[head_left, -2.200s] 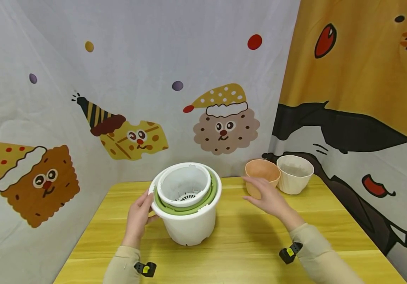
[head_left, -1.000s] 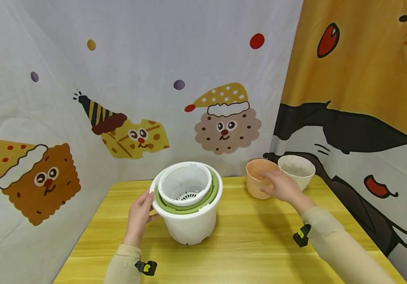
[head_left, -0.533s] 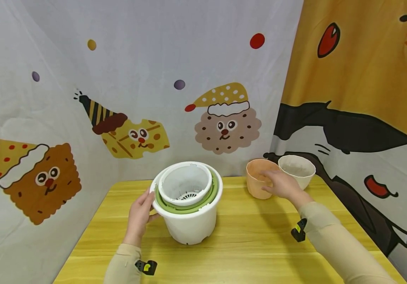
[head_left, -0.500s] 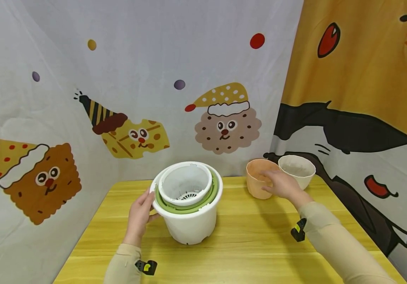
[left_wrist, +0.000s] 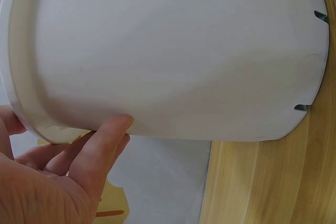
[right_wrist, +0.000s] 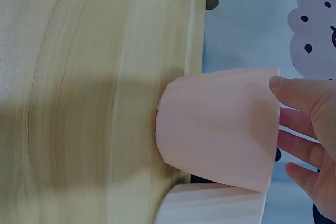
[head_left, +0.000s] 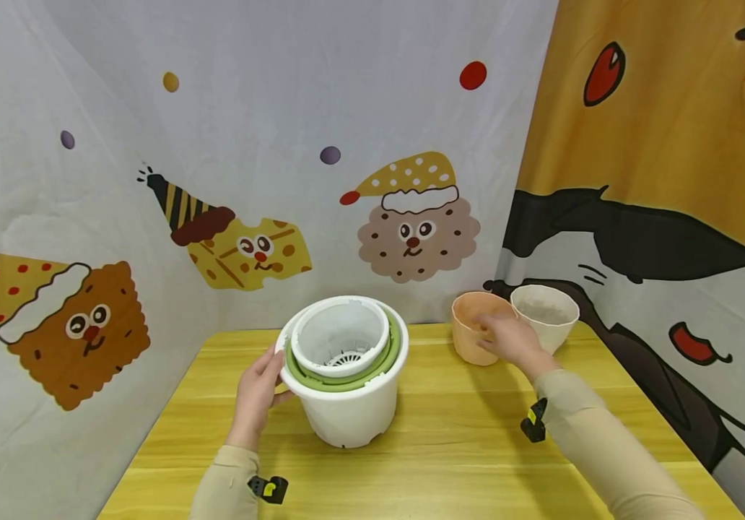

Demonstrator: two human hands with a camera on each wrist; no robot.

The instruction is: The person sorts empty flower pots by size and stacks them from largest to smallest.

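Note:
A large white flowerpot (head_left: 348, 419) stands on the table, with a green pot (head_left: 390, 361) and a smaller white pot (head_left: 341, 328) nested inside it. My left hand (head_left: 258, 393) grips its rim from the left, thumb at the top edge and fingers (left_wrist: 100, 153) under the lip against the side wall. My right hand (head_left: 514, 338) pinches the near right rim of a peach flowerpot (head_left: 466, 339). Its thumb (right_wrist: 286, 86) lies on the outside at the rim, while the other fingers reach into the mouth. That pot is upright on the table.
A cream flowerpot (head_left: 554, 334) stands right beside the peach one, at the back right of the wooden table (head_left: 450, 462). Printed cloth (head_left: 268, 87) hangs behind the table and along both sides.
My right hand has gone from left of the peach pot to its near right rim and taken hold of it. Lately its forearm shifted slightly left. My left hand stays on the large pot.

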